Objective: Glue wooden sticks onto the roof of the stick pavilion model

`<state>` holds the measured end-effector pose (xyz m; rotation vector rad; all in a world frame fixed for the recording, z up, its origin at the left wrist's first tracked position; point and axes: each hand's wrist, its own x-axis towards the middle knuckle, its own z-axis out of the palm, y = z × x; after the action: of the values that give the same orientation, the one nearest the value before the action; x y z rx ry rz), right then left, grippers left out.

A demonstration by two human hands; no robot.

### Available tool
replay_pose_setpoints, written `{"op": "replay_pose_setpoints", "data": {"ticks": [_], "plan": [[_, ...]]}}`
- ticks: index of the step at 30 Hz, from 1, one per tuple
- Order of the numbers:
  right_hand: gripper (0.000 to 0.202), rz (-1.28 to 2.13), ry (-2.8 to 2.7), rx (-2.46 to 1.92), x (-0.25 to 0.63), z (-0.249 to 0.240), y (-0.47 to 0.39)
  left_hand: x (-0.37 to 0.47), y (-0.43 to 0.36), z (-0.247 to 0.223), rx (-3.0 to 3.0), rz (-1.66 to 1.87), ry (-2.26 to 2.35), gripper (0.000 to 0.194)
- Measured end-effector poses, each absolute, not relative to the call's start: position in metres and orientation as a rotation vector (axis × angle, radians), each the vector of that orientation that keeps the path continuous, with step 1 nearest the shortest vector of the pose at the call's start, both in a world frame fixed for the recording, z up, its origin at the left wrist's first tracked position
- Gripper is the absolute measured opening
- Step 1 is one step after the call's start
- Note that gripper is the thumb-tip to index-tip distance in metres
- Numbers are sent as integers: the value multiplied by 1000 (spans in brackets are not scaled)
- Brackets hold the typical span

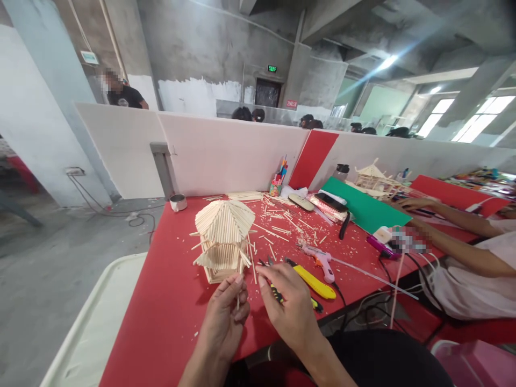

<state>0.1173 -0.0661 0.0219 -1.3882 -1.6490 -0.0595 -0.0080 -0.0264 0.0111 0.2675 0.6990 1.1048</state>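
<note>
My left hand (226,312) is closed in a pinch on a thin wooden stick (237,300), just in front of the model house. My right hand (291,302) is beside it, thumb and fingertips drawn together; whatever they hold is too small to make out. Behind both hands stands the model house (224,236), built of pale round sticks with a peaked, flaring roof. Pliers with black and yellow handles (316,305) lie partly hidden under my right hand. A yellow utility knife (314,280) and a pink glue gun (320,259) rest just to the right.
Loose sticks (278,230) and shavings litter the red table (141,322). At the back are a metal cup (178,202) and a pen holder (276,186). A green board (360,204) borders the neighbour's place, where a person's arms (447,215) rest. Cables (374,312) hang off the right edge.
</note>
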Motion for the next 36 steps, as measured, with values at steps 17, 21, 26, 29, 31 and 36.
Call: {"op": "replay_pose_setpoints", "data": {"ticks": [17,21,26,29,31,36], "plan": [[40,-190,-1888,-1408,108,36,-55,-10,-16,12,133,1035,597,16],[41,-174,-1906,-1452,106,35,-52,-9,-15,16,91,1018,602,20],[43,-191,-1929,-1504,106,34,-48,-8,-13,19,54,1014,608,22],[44,-188,-1935,-1522,105,33,-46,-8,-13,21,49,1014,620,26],[44,-182,-1940,-1532,105,33,-46,-8,-12,22,46,1015,628,27],[44,-175,-1943,-1560,104,33,-44,-8,-12,22,56,1027,671,27]]}}
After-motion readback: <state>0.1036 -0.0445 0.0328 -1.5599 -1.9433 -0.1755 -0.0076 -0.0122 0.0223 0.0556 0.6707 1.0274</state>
